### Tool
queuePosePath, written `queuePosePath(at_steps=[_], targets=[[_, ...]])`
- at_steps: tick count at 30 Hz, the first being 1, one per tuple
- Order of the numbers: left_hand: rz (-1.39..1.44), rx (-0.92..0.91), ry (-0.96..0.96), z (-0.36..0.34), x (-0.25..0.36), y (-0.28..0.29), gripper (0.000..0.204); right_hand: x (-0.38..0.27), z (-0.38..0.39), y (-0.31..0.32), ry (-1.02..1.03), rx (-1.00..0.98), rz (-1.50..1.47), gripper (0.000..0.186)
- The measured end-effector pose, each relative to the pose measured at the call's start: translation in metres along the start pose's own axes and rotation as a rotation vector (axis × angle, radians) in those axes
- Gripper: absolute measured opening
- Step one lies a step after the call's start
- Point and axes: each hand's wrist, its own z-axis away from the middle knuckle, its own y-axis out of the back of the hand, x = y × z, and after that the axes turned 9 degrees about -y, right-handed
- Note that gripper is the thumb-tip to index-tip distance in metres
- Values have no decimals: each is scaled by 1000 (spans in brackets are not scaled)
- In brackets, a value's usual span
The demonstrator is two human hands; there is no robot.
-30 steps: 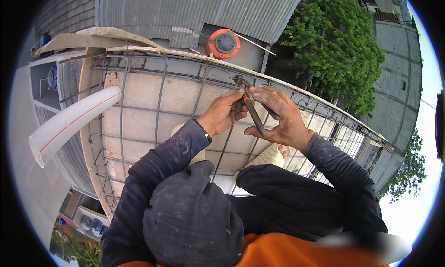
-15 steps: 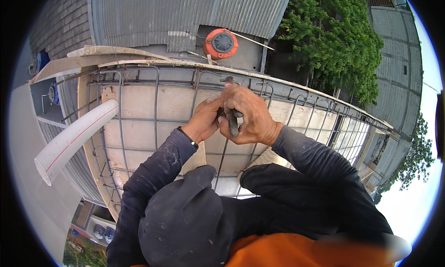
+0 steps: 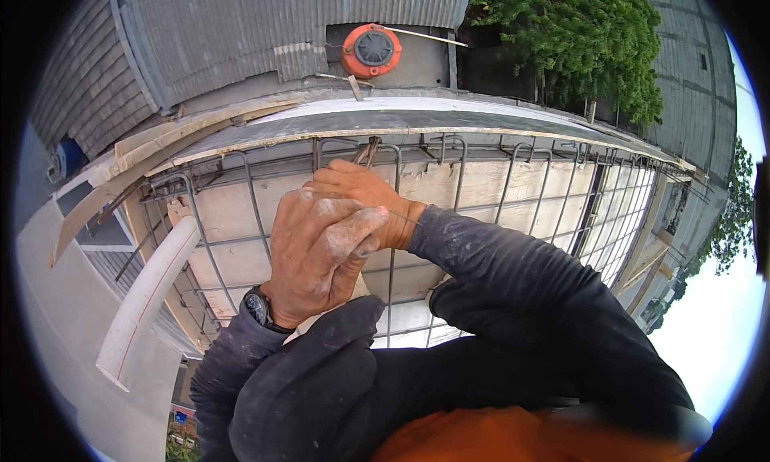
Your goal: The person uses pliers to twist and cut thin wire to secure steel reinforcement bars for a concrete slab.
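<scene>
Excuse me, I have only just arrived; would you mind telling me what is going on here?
A person bends over a cage of steel bars, both bare hands close together. The right hand grips what looks like pincers, only the tip showing, at the cage's far edge. The left hand, nearer the body, is curled, seemingly pinching a thin wire. A white pipe stands off to the left.

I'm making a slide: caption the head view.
Left hand and right hand close together over a rebar grid, with a white pipe at left.
</scene>
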Motion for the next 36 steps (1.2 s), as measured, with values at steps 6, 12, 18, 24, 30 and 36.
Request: queuePosePath(at_steps=[6, 12, 18, 24, 30, 36], targets=[[-134, -30, 19, 19, -30, -11, 33, 1, -16, -8, -231, -166, -48, 45], [-143, 7, 58, 41, -64, -9, 30, 13, -29, -39, -199, -79, 73, 31], [-110, 66, 91, 60, -98, -15, 32, 27, -38, -65, -287, -76, 143, 32], [-126, 96, 118, 70, -124, -16, 24, 41, -52, -83, -340, -106, 174, 33], [-111, 147, 86, 49, -100, -19, 25, 33, -39, -58, -264, -58, 196, 39], [132, 94, -161, -3, -2, -24, 33, -23, 10, 38, -252, -134, -5, 55]])
